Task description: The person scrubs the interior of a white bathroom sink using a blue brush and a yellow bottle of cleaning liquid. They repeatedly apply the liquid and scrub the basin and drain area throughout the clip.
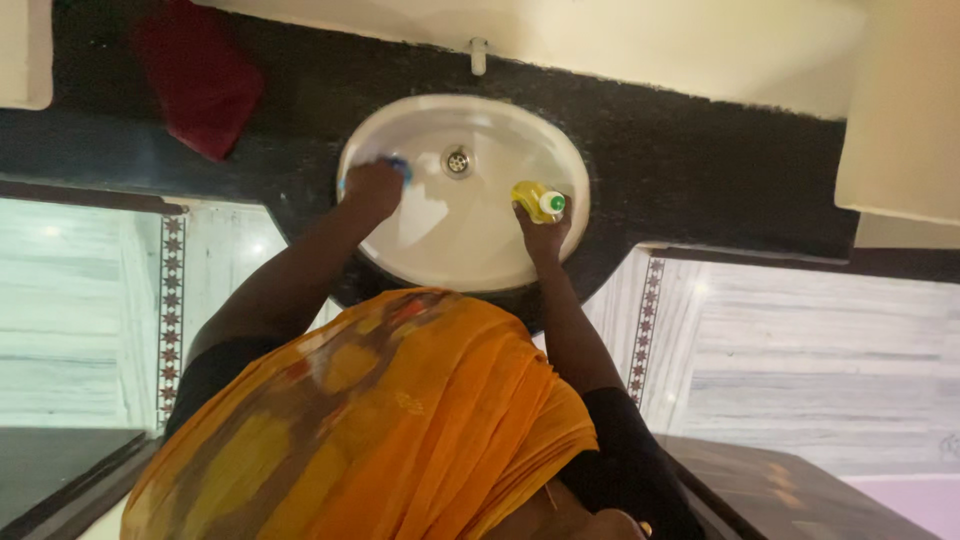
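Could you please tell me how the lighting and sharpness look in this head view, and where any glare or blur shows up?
Head view: warm, dim light; soft glare on the white sink wall and on the pale tiles; the dark counter loses detail; the left hand with its blue cloth is slightly blurred; the right hand and yellow bottle are soft too.

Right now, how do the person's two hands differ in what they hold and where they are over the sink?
The left hand presses a blue scrubber inside the white sink beside the drain; the right hand holds a yellow bottle with a green-and-white cap near the sink's rim. Both are closed around something over the sink.
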